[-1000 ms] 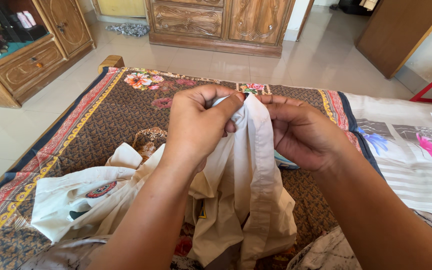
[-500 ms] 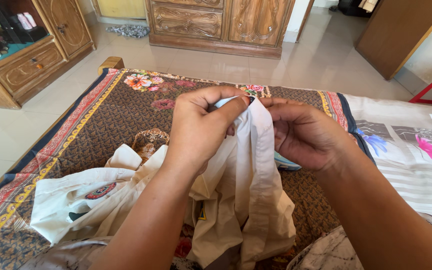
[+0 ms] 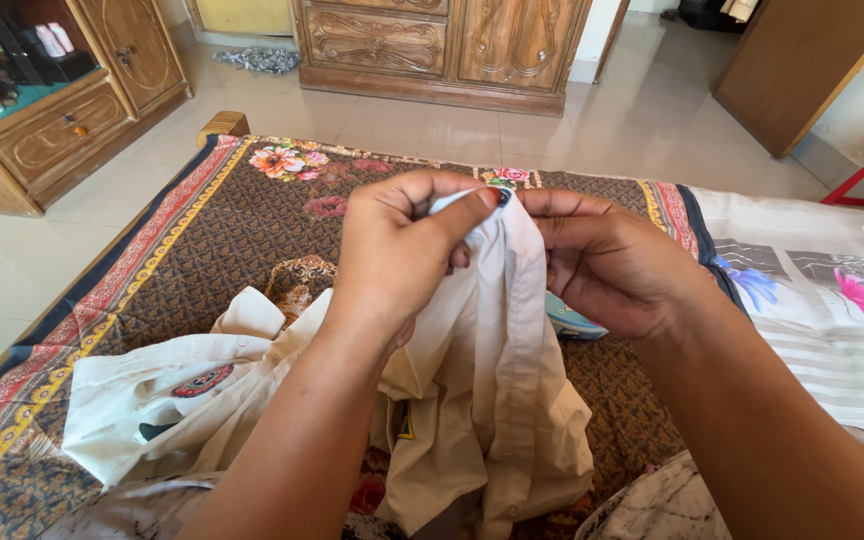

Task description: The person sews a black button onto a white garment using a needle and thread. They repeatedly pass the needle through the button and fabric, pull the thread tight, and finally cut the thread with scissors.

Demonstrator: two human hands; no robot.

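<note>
Cream shirt hangs over a patterned bedspread, its top edge pinched between left hand and right hand; fine fingertip work looks underway, demanding a steady grip next.

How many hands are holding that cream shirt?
2. The left hand pinches the top edge of the cream shirt from the left; the right hand holds the same raised edge from the right. No other hands show.

Left hand hides shirt top edge; blue thing mostly hidden.
</note>
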